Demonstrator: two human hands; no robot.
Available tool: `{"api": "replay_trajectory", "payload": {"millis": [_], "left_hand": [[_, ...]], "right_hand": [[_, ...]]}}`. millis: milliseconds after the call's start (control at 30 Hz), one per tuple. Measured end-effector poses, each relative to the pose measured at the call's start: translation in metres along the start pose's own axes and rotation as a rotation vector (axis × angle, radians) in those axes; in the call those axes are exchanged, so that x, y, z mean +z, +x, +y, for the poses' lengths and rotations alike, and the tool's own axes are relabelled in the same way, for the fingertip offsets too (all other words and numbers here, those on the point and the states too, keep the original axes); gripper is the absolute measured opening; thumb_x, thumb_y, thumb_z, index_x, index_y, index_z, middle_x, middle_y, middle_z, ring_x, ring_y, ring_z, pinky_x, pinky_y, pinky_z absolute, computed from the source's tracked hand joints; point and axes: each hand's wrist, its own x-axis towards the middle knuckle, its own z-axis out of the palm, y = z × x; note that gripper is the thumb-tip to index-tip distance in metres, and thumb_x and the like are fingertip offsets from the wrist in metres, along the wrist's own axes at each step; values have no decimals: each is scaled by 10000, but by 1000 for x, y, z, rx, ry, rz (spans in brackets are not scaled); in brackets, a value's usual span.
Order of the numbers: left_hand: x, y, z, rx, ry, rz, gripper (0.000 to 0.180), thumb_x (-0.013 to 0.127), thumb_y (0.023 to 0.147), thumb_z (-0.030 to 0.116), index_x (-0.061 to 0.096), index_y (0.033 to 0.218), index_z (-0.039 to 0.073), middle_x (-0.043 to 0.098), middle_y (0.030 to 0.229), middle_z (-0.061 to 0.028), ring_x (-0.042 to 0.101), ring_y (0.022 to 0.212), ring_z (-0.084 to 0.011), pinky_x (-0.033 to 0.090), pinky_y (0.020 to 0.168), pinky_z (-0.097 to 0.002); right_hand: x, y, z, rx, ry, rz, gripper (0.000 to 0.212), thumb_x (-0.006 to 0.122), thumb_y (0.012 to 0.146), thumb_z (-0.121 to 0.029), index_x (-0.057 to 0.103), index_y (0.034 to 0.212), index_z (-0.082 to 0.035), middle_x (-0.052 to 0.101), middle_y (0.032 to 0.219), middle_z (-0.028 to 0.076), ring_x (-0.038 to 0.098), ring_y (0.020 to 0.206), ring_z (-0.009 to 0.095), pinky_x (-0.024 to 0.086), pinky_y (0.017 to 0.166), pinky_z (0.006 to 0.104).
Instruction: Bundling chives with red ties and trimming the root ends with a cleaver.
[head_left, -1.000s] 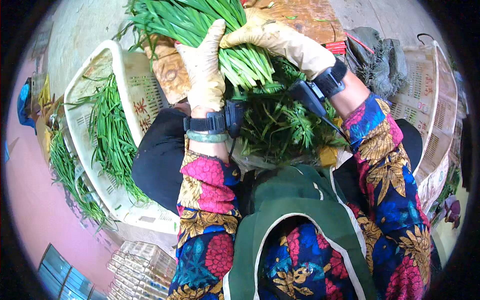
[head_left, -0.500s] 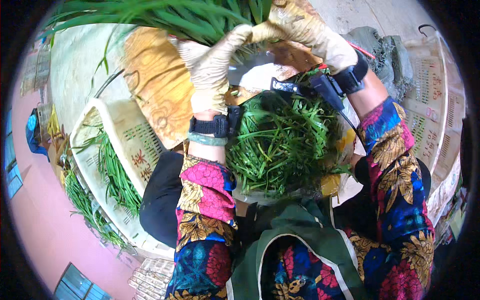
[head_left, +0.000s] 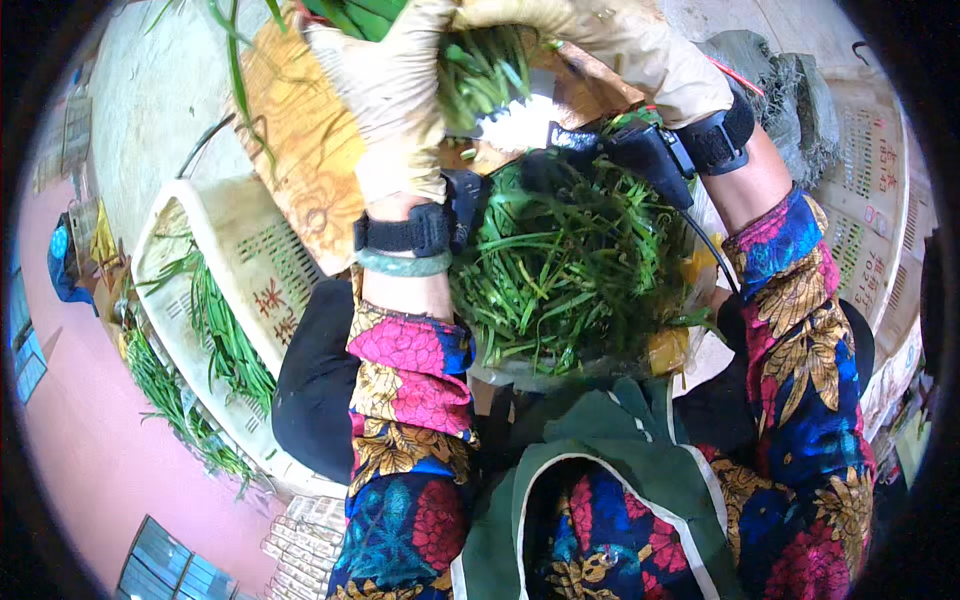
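A bunch of long, flat green leaves like Chinese chives (head_left: 485, 75) is gripped at the top edge of the view, its stem ends pointing down toward me. My left hand (head_left: 390, 90), in a cream glove, is closed around its left side. Over its right side curls my gloved right hand (head_left: 620, 60); those fingertips lie partly beyond the edge. Below both hands is a heap of loose green leaf scraps (head_left: 570, 265). Each wrist wears a black strap, and a dark device with a cable sits by the right one.
A wooden board (head_left: 295, 120) lies under and beside my left hand. At left stands a cream plastic crate (head_left: 250, 230) with long green leaves (head_left: 225, 330) inside. More cream crates (head_left: 860, 190) stand at right, near a grey-green woven sack (head_left: 780, 105).
Both hands have shifted slightly, the left one up and leftward. Most of the bunch's leaves have passed out of the top of view, while its stem ends now show between my hands.
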Motion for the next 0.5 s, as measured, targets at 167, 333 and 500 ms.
{"api": "replay_trajectory", "payload": {"millis": [167,333,500], "left_hand": [[-32,-4,56,-55,315,23,319,710,810,86,597,1094,-4,657,932,-64,612,803,-144,498,704,-261],[-123,-4,34,-350,525,-52,584,783,743,361,580,1136,-21,658,983,-101,638,798,-169,521,733,-283],[-141,-25,13,-509,427,-170,635,843,683,252,537,1128,-82,656,939,-146,655,764,-208,564,660,-325]], "right_hand": [[44,9,-6,98,76,-56,251,625,823,-275,639,921,-44,668,763,89,615,586,198,511,523,350],[98,38,6,309,221,7,287,656,801,-333,655,859,-52,676,697,84,616,482,201,515,452,354],[120,76,59,375,-391,458,435,706,752,-360,675,1017,-16,693,921,143,665,688,301,544,618,470]]}}
